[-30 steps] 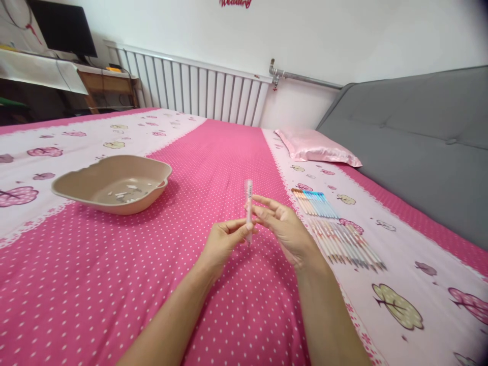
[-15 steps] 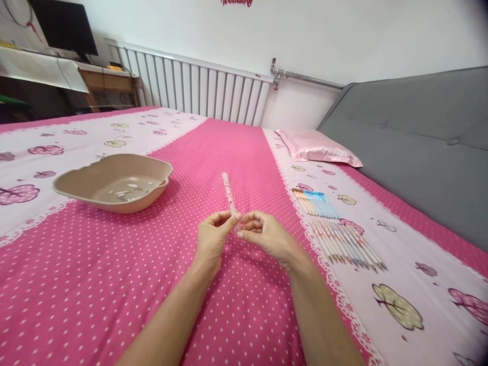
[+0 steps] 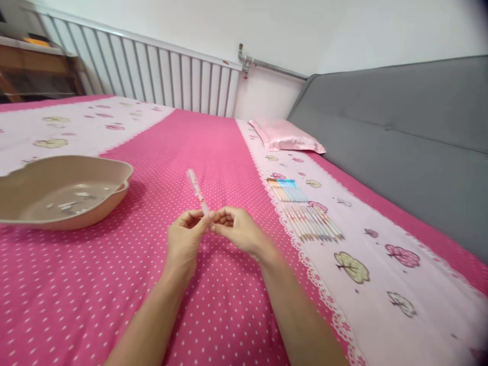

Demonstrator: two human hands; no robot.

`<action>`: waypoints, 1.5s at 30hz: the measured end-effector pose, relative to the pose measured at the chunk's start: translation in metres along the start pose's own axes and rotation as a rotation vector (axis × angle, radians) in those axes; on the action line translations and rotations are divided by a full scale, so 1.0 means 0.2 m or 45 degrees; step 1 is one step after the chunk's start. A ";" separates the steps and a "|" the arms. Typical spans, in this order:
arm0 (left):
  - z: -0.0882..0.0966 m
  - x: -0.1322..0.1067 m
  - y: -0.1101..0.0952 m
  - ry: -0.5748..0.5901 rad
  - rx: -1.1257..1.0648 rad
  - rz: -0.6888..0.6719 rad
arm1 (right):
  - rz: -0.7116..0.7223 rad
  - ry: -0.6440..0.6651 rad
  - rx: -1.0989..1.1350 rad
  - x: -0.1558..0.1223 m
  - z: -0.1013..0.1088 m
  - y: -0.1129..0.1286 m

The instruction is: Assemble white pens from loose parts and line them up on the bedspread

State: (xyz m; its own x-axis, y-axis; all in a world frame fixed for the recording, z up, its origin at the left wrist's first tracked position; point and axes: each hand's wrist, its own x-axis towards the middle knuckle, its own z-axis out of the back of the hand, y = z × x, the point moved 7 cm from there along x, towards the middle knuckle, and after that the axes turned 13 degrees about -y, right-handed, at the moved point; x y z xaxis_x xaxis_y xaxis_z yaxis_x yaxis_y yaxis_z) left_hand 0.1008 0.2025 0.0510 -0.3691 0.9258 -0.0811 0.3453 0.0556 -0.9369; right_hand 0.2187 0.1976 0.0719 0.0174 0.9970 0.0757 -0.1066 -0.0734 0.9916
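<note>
A slim pale pink pen (image 3: 196,187) with small red marks points up and away over the bed. My left hand (image 3: 186,231) pinches it near its lower end between thumb and fingers. My right hand (image 3: 238,229) has its fingers curled in, and its thumb and fingertips meet the pen's lower end beside my left thumb. That end is hidden by the fingers. To the right, several pens with blue and orange-brown ends (image 3: 287,190) lie in a row. Closer to me is a second row of pale patterned pens (image 3: 312,222).
A beige basin (image 3: 95,195) with small white pieces inside stands at the left. The pink dotted bedspread (image 3: 229,305) lies beneath everything. A pink pillow (image 3: 287,136) rests by the grey headboard (image 3: 412,107). Behind the bed is a white radiator (image 3: 152,71).
The view has turned right, so the basin, pens and hands appear farther left. My right fingertips have come closer to my left thumb at the pen's lower end.
</note>
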 end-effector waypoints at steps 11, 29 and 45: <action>0.01 0.02 -0.01 0.015 0.260 -0.042 | -0.012 -0.535 -0.138 0.08 0.21 -0.08; 0.03 0.05 0.02 0.051 0.286 -0.021 | -0.419 -1.369 -1.179 -0.28 1.58 -0.31; 0.03 0.02 0.00 0.021 0.367 0.046 | -0.858 -1.272 -1.478 -0.33 1.77 -0.46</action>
State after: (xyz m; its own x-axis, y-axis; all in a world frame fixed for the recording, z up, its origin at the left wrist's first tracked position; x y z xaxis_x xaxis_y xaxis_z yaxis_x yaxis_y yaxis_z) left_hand 0.0944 0.2047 0.0490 -0.3462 0.9314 -0.1127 0.0977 -0.0837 -0.9917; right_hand 0.5801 0.1300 0.0132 0.8982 0.4000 0.1823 -0.4386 0.8441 0.3083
